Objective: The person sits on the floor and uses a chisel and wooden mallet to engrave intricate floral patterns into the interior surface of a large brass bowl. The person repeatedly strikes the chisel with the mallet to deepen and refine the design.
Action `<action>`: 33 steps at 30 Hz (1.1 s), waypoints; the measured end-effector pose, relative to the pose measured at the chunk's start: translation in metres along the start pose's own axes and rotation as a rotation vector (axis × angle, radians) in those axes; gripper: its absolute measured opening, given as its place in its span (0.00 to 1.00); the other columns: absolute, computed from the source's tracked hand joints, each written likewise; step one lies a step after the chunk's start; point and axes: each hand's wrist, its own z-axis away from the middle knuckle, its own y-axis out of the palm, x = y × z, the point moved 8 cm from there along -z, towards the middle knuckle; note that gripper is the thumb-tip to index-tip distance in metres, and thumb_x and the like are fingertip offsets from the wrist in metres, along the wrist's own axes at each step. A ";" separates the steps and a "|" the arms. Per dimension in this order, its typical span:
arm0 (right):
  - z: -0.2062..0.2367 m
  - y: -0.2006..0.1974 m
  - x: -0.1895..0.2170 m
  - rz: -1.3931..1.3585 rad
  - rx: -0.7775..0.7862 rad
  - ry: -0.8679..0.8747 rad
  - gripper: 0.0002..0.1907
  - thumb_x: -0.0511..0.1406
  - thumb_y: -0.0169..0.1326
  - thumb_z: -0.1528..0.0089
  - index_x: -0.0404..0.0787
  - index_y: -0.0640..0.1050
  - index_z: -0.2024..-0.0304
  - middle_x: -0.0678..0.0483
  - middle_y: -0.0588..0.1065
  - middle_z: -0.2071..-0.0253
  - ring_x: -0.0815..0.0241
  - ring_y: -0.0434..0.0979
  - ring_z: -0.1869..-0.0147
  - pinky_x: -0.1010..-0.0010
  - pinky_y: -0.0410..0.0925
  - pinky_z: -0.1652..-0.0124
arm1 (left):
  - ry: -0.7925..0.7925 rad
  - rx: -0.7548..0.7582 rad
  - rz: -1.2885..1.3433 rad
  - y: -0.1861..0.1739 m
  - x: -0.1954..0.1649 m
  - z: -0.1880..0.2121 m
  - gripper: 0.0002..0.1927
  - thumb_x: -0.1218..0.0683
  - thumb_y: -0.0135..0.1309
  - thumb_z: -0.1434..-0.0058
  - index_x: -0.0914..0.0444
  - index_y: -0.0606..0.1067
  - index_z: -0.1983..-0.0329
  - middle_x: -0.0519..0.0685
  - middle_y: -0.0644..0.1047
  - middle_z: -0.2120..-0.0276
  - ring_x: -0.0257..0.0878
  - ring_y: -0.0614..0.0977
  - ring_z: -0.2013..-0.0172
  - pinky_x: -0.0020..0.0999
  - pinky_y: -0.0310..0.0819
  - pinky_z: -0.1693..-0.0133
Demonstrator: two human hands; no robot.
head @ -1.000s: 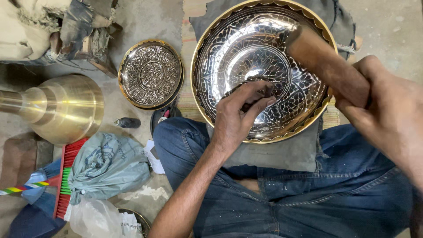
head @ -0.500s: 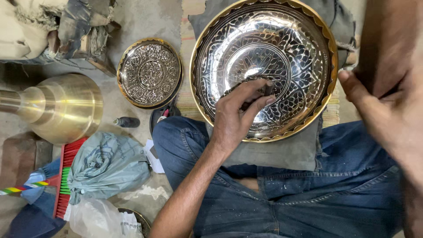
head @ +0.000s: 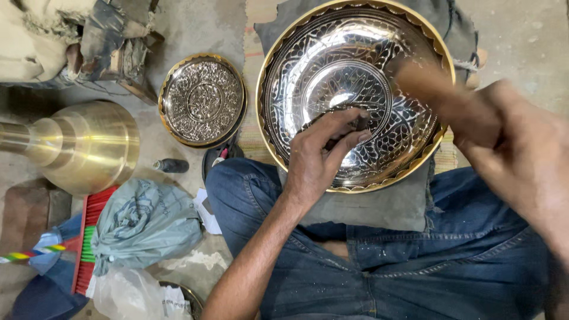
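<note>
A large engraved silver-coloured bowl with a brass rim rests on a grey cloth over my lap. My left hand lies inside the bowl's near side, fingers pinched on a small dark chisel whose tip touches the engraved surface. My right hand is raised at the right, gripping a wooden mallet that is blurred over the bowl's right edge.
A smaller engraved plate lies on the floor left of the bowl. A big brass vessel sits at far left. A small dark bottle, a grey cloth bag, a red brush and plastic bags lie by my left knee.
My right hand lifted the mallet away to the right, then brought it back over the bowl's right edge. My left hand and the chisel have stayed in place.
</note>
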 end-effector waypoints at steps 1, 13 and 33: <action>0.000 0.006 0.002 0.199 0.075 -0.036 0.15 0.32 0.63 0.40 0.38 0.74 0.53 0.47 0.77 0.67 0.52 0.81 0.65 0.63 0.73 0.64 | -0.018 -0.003 -0.033 0.000 0.000 0.001 0.17 0.57 0.61 0.34 0.64 0.77 0.43 0.51 0.82 0.49 0.39 0.87 0.51 0.32 0.87 0.52; 0.005 0.007 0.002 0.306 0.099 -0.051 0.15 0.32 0.63 0.40 0.37 0.75 0.52 0.43 0.78 0.65 0.48 0.82 0.64 0.59 0.74 0.62 | -0.009 0.023 -0.071 0.002 0.006 0.000 0.17 0.56 0.60 0.34 0.62 0.77 0.42 0.51 0.82 0.49 0.38 0.87 0.52 0.30 0.88 0.53; 0.015 0.002 0.000 0.148 0.002 -0.012 0.23 0.29 0.65 0.45 0.30 0.74 0.49 0.36 0.76 0.64 0.38 0.79 0.62 0.55 0.72 0.63 | -0.007 0.041 -0.092 -0.001 -0.006 0.000 0.18 0.56 0.60 0.33 0.60 0.78 0.40 0.46 0.82 0.57 0.33 0.84 0.62 0.29 0.81 0.62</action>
